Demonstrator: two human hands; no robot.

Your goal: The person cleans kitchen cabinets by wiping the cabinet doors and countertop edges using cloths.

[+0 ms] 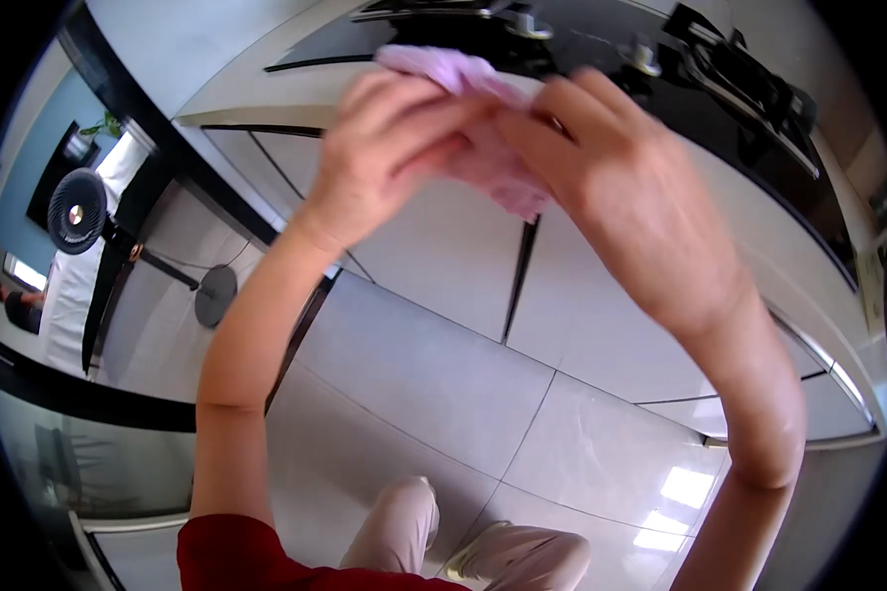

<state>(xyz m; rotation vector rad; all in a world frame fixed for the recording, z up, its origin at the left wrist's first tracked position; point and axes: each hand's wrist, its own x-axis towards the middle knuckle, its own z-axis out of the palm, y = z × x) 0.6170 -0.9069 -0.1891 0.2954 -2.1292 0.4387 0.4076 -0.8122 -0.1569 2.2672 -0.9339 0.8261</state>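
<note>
A crumpled pink cloth (508,163) is stretched between my two hands, in front of the counter's edge. My left hand (379,138) grips its left part, with the fingers bent over it. On the other side, my right hand (611,158) pinches the cloth between thumb and fingers. One fold sticks up above the left fingers, and a corner hangs down between the hands. The hands and cloth are slightly blurred, and some of the fingertips are hidden in the folds.
A black gas stove (601,44) with metal knobs is set in the counter beyond my hands. White cabinet doors (434,246) stand below it. Through a dark-framed glass door at left I see a standing fan (77,212) and part of a person (25,307).
</note>
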